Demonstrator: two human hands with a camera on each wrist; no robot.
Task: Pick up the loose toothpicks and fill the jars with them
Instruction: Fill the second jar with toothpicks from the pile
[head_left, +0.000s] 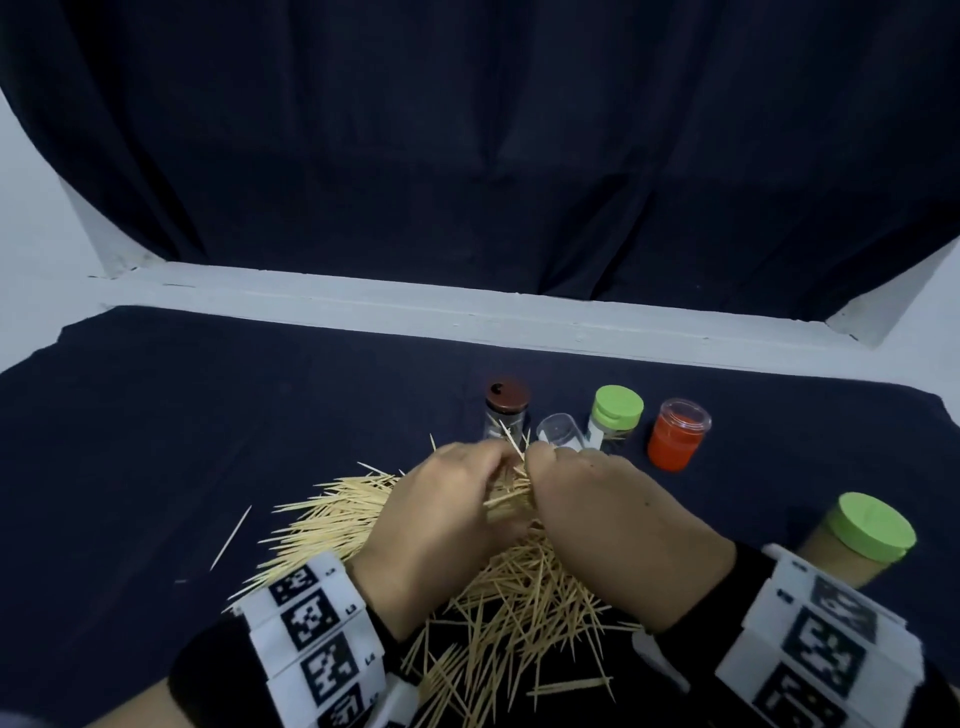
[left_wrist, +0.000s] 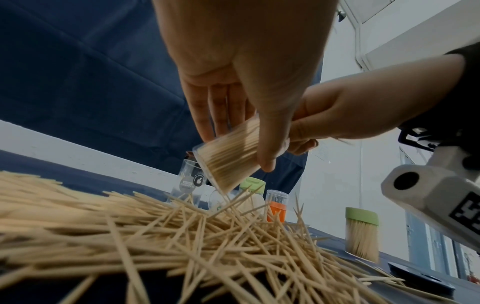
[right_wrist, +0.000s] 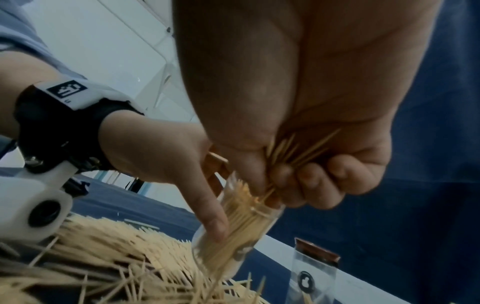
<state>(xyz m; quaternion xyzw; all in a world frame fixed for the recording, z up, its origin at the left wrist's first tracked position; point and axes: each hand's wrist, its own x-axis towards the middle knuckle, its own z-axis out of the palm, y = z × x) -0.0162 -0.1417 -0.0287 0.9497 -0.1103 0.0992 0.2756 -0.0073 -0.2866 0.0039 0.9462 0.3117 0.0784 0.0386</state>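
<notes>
A big heap of loose toothpicks (head_left: 519, 597) lies on the dark cloth in front of me. My left hand (head_left: 483, 467) grips a small clear jar (left_wrist: 228, 160), tilted and packed with toothpicks, just above the heap. The thumb lies along one side of it and the fingers (left_wrist: 221, 115) along the other. My right hand (head_left: 545, 462) meets it from the right, curled round a bunch of toothpicks (right_wrist: 298, 152) whose tips sit at the jar's mouth (right_wrist: 249, 195). In the head view the jar is hidden between the two hands.
Behind the hands stand a brown-lidded jar (head_left: 506, 410), an open clear jar (head_left: 558, 431), a green-lidded jar (head_left: 615, 415) and a red jar (head_left: 678, 436). A full green-lidded jar (head_left: 857, 540) stands at the right. A white ledge (head_left: 467, 312) borders the cloth at the back.
</notes>
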